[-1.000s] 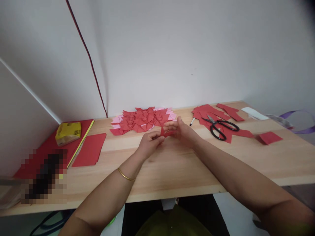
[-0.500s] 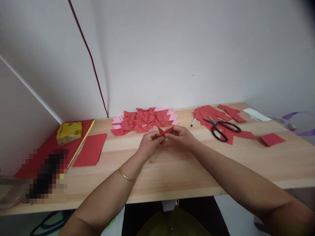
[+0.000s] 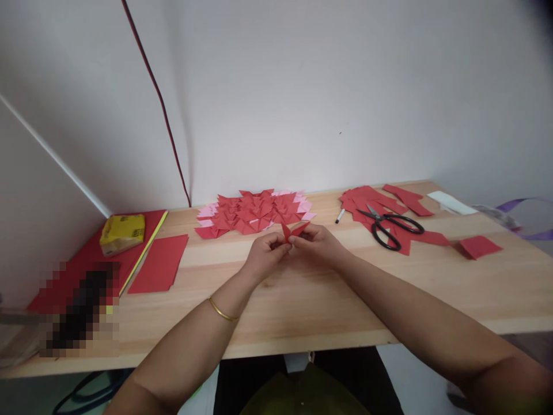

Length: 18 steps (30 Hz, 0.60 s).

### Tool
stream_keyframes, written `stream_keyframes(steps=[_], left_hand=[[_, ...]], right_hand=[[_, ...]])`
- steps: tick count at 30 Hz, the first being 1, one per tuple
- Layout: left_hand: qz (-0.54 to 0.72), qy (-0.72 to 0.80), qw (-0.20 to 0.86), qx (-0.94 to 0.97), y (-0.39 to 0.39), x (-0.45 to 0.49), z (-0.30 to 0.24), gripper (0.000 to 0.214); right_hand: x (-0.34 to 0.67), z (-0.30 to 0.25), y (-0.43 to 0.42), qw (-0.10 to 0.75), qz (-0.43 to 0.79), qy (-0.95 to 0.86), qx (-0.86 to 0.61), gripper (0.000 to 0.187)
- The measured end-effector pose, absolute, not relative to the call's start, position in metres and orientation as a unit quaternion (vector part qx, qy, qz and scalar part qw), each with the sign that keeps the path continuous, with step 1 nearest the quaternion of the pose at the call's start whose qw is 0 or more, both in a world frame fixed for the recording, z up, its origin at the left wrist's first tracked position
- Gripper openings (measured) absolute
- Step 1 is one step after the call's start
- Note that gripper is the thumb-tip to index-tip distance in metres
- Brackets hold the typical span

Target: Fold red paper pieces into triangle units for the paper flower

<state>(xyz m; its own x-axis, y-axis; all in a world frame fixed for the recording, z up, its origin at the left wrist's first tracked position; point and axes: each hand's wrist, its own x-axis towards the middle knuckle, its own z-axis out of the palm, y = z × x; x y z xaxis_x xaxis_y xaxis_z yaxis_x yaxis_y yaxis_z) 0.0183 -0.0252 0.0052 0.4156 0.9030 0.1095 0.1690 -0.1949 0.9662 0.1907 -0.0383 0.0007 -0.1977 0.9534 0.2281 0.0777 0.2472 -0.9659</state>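
Observation:
Both of my hands meet over the middle of the wooden table (image 3: 302, 300). My left hand (image 3: 264, 255) and my right hand (image 3: 317, 242) pinch a small folded red paper piece (image 3: 292, 230) between their fingertips, its two points sticking up. Just behind it lies a spread pile of folded red and pink paper pieces (image 3: 253, 212). A gold bangle (image 3: 221, 310) sits on my left wrist.
Black scissors (image 3: 391, 223) rest on cut red paper (image 3: 389, 202) at the right, with a pen (image 3: 339, 215) beside and a red square (image 3: 479, 246) farther right. At the left lie a red sheet (image 3: 159, 263), a yellow packet (image 3: 122, 233) and a blurred dark object (image 3: 80, 308).
My right hand's fingers, raised and spread a second ago, have closed onto the red piece. The piece now shows two upright points between both hands.

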Motion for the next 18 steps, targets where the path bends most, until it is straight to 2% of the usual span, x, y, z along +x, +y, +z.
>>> stream_keyframes(steps=[8, 15, 18], left_hand=[[0.37, 0.393, 0.435, 0.721, -0.025, 0.0168, 0.0119, 0.016], [0.363, 0.388, 0.534, 0.657, -0.0243, 0.0184, 0.0045, 0.016], [0.377, 0.394, 0.524, 0.654, -0.0234, 0.0172, 0.0041, 0.016]], right_hand=[[0.1891, -0.0009, -0.0391, 0.484, 0.473, -0.615, -0.404, 0.023], [0.1902, 0.0014, -0.0389, 0.49, 0.474, -0.606, -0.41, 0.025], [0.1893, 0.001, -0.0388, 0.491, 0.466, -0.613, -0.408, 0.026]])
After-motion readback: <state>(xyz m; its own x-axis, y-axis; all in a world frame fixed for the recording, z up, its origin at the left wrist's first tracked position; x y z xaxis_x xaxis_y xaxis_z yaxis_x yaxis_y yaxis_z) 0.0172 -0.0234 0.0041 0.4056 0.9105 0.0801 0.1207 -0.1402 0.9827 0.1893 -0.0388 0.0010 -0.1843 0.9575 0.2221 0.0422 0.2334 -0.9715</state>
